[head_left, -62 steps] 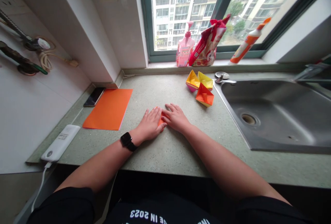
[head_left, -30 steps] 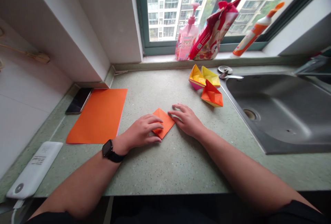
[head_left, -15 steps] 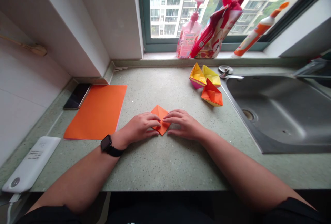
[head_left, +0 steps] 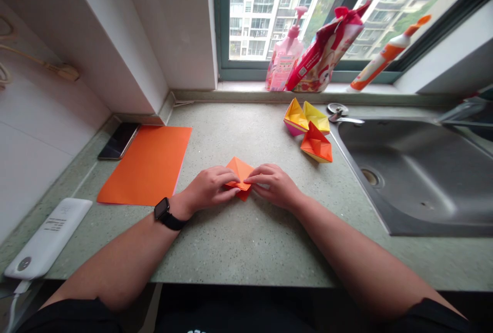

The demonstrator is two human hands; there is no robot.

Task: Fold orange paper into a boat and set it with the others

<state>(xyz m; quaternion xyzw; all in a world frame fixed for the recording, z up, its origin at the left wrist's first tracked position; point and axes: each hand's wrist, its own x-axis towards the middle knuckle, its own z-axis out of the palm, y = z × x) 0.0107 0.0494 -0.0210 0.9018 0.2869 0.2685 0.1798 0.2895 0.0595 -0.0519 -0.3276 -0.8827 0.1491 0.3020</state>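
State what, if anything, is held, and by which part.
Folded orange paper: the left hand holds its left side, the right hand its right side.

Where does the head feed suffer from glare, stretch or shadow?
Head view: the window is bright; a sheen streaks the sink. Head view: wide-angle stretch seems to tilt the orange-capped bottle; below the counter it is very dark. Head view: creases in the folded paper read clearly.
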